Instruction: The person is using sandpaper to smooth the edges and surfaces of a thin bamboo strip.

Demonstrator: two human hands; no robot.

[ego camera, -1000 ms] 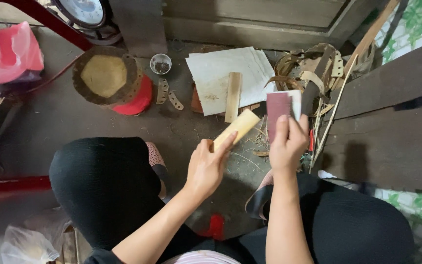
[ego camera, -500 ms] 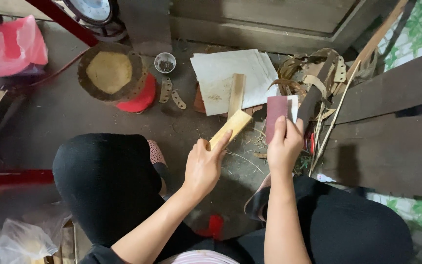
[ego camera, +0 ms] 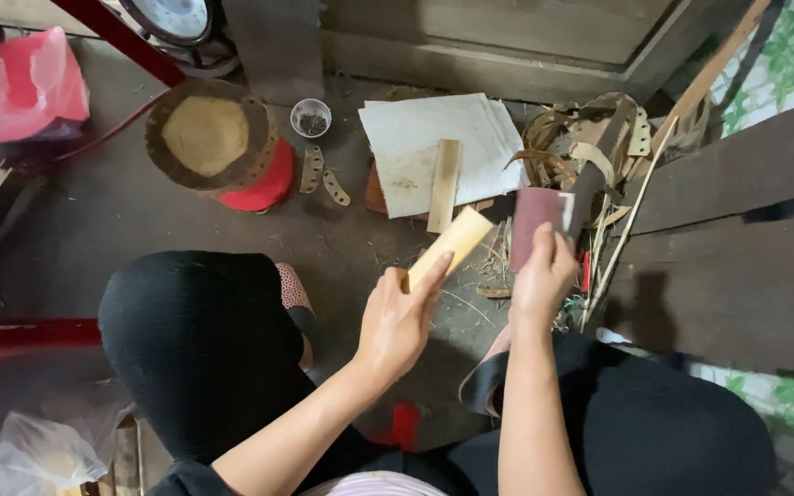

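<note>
A person sits low over a dirty floor, with both knees in black cloth at the bottom of the view.

The left hand (ego camera: 397,317) is closed around one end of a pale flat wooden strip (ego camera: 452,243). The fingers wrap the lower end, and the rest of the strip sticks up and away, tilted to the right. The strip's far end hangs just below the white paper sheets (ego camera: 438,138) that lie on the floor.

The right hand (ego camera: 544,276) is just right of the strip. It pinches a dark red piece of sandpaper (ego camera: 535,216) between thumb and fingers. The sandpaper stands upright, just right of the strip's far end. They look close, but I cannot tell if they touch.

A second wooden strip (ego camera: 445,184) lies flat on the white sheets. Right of the sheets is a heap of curly brown shavings and scraps (ego camera: 590,147). Left of the sheets sits a small round cup (ego camera: 311,118) with dark bits in it. Two little flat pieces with holes (ego camera: 322,176) lie just below the cup. Further left of the sheets is a red round can (ego camera: 264,179) with a brown woven lid-like disc (ego camera: 206,136) on top. A pink plastic bag (ego camera: 25,87) is far left of the sheets.
</note>
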